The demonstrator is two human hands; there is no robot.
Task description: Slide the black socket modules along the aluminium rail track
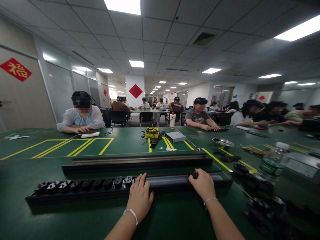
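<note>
A long black channel rail (170, 184) lies across the green table in front of me. A row of black socket modules (87, 185), some with pale faces, fills its left part. My left hand (140, 198) straddles the rail at the right end of that row, fingers over the top and thumb on the near side. Farther right, my right hand (203, 185) is closed, pinching a small black part (195, 174) above the rail; most of that part is hidden by the fingers. Between my hands, a bare grey stretch of the rail's inside shows.
A second black rail (137, 162) lies just beyond. At right are a heap of black parts (262, 196), a water bottle (272, 163) and a metal bowl (223, 143). A grey box (175, 136) and yellow object (152, 132) stand farther back. Co-workers sit across and to the right.
</note>
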